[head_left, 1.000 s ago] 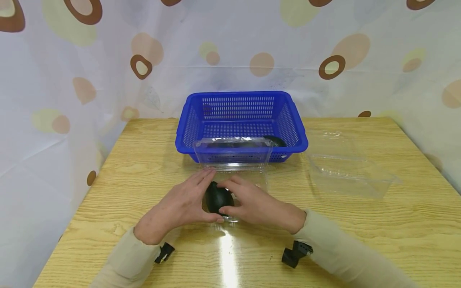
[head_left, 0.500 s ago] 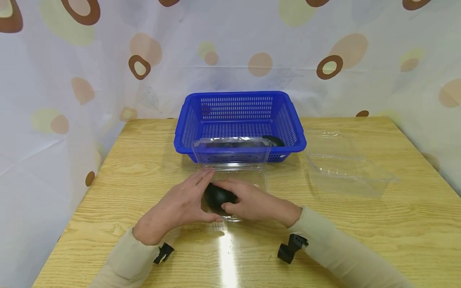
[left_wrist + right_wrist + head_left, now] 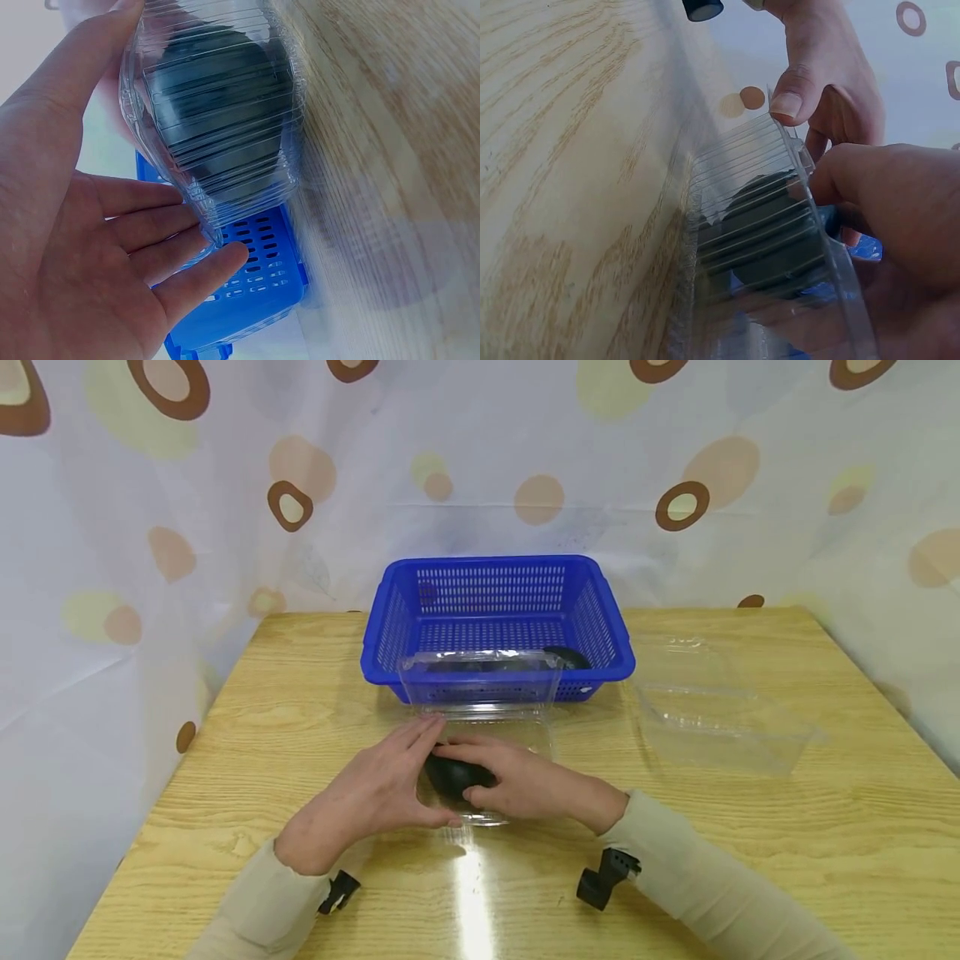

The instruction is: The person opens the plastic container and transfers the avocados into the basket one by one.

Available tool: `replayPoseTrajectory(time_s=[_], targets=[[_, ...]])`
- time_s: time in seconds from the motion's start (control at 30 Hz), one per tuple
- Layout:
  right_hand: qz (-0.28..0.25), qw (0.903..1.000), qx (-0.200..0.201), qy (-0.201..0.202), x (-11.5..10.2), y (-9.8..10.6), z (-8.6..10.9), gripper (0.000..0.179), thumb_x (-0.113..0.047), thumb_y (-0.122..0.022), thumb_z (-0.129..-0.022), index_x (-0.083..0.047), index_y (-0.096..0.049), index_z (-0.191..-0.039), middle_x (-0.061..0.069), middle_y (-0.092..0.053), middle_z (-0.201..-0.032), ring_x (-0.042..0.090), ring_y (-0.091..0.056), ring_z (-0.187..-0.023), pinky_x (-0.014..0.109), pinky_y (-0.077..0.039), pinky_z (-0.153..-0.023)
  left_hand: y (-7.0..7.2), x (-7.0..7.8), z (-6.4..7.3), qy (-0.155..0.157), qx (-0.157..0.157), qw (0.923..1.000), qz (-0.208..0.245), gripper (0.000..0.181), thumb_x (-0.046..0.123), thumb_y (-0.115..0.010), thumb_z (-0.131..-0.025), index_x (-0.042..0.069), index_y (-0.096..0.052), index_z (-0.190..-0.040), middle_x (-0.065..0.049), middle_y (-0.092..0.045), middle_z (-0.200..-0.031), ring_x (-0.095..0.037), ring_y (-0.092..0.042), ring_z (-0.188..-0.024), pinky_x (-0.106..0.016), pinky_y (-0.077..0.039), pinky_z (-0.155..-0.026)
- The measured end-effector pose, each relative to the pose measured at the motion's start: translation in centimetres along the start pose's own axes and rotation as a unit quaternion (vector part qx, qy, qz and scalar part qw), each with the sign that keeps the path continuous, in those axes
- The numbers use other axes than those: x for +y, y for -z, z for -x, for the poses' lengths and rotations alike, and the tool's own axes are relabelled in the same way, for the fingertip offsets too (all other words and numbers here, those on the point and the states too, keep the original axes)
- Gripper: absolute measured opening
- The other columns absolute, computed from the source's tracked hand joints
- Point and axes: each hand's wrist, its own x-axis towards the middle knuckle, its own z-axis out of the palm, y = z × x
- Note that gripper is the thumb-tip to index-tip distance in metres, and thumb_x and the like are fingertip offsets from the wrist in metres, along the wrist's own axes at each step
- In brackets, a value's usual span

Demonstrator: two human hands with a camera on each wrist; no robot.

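Note:
A dark green avocado (image 3: 452,778) lies tilted in the base of a clear plastic clamshell container (image 3: 534,735), whose lid stands raised against the blue basket. My right hand (image 3: 525,783) grips the avocado, thumb on its near side and fingers over its far side. My left hand (image 3: 367,789) spans the container's left end, its thumb at the near rim and its fingers reaching along the far left corner. Through the ribbed wall (image 3: 739,154) in the right wrist view, the avocado shows dark inside. The right fingertips are partly hidden behind it.
Behind the container stands a blue perforated basket (image 3: 622,664); a dark avocado (image 3: 567,658) and more dark shapes lie along its near side. Another clear clamshell (image 3: 723,727) sits open on the wooden table (image 3: 675,827) to the right. A patterned cloth (image 3: 487,452) hangs behind the table.
My right hand has moved a little left and wrapped further over the avocado, which has turned from nearly upright to slanting. The left hand keeps its place at the container.

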Motion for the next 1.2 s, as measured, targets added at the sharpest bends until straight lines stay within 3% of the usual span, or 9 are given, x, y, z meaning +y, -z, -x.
replayPoseTrajectory(time_s=[0.2, 0.37, 0.63, 0.83, 1.2], targets=[[0.036, 0.9993, 0.009, 0.004, -0.1, -0.2, -0.1, 0.068, -0.026, -0.071, -0.092, -0.014, -0.041, -0.152, 0.008, -0.044, -0.154, 0.026, -0.046, -0.139, 0.045, -0.045, -0.110, 0.0, 0.0, 0.1, -0.007, 0.012, 0.9999, -0.003, 0.117, 0.064, -0.082, -0.067, -0.003, -0.034, -0.151, -0.019, -0.039, -0.155, -0.033, -0.039, -0.144, -0.045, -0.043, -0.112], [0.036, 0.9992, 0.014, 0.002, 0.0, -0.3, 0.0, 0.065, -0.024, -0.071, -0.091, -0.014, -0.044, -0.150, 0.006, -0.047, -0.151, 0.024, -0.050, -0.135, 0.043, -0.048, -0.107, -0.1, 0.1, 0.1, -0.010, 0.019, 0.9998, 0.001, 0.118, 0.065, -0.082, -0.067, -0.003, -0.035, -0.151, -0.020, -0.039, -0.156, -0.033, -0.039, -0.144, -0.045, -0.042, -0.113], [0.031, 0.9990, 0.015, -0.029, 0.1, 0.5, 0.7, 0.063, -0.022, -0.071, -0.090, -0.017, -0.048, -0.148, 0.005, -0.050, -0.149, 0.024, -0.050, -0.134, 0.042, -0.050, -0.104, -0.1, 0.1, 0.0, 0.008, -0.002, 0.9999, 0.006, 0.118, 0.068, -0.078, -0.068, -0.001, -0.032, -0.153, -0.017, -0.035, -0.158, -0.031, -0.035, -0.147, -0.045, -0.039, -0.116], [0.030, 0.9991, 0.022, -0.022, 0.0, 1.4, 1.4, 0.063, -0.021, -0.071, -0.089, -0.017, -0.049, -0.147, 0.006, -0.052, -0.148, 0.024, -0.054, -0.130, 0.040, -0.053, -0.099, 0.0, 0.2, 0.0, 0.018, -0.009, 0.9998, 0.008, 0.118, 0.068, -0.078, -0.069, 0.000, -0.032, -0.153, -0.017, -0.034, -0.159, -0.031, -0.035, -0.147, -0.045, -0.038, -0.116], [0.035, 0.9983, 0.045, -0.014, -0.3, 3.2, 3.1, 0.064, -0.019, -0.073, -0.087, -0.017, -0.050, -0.146, 0.007, -0.052, -0.148, 0.028, -0.051, -0.135, 0.048, -0.048, -0.106, 0.1, 0.1, 0.1, 0.025, -0.013, 0.9995, 0.011, 0.119, 0.068, -0.078, -0.068, 0.001, -0.030, -0.154, -0.017, -0.034, -0.159, -0.031, -0.034, -0.147, -0.045, -0.038, -0.116]])
